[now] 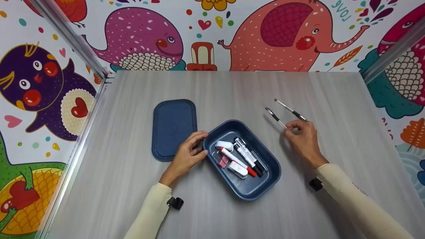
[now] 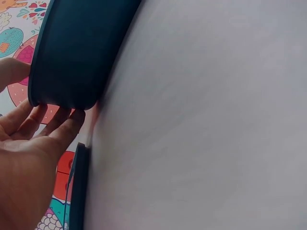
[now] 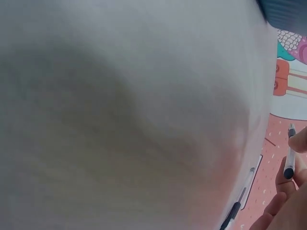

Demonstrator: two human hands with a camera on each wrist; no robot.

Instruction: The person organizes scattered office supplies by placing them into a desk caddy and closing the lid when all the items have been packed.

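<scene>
Head view: one pen (image 1: 275, 118) is pinched in your right hand (image 1: 302, 138), right of the box (image 1: 264, 149); another pen (image 1: 292, 110) lies beyond. Your left hand (image 1: 186, 157) grips the box's corner, fingers curled. Judged step: collecting pens; next move likely calls for carrying across.

Right hand (image 3: 289, 196) partly beyond right-wrist view's edge; blue box (image 3: 289, 15) likewise

Box (image 1: 250, 187) & lid (image 1: 174, 129) are navy, pens (image 1: 294, 112) clear/blk, one marker (image 1: 236, 160) wht/red, table (image 1: 109, 166) lt grey w/ faint streaks.
</scene>
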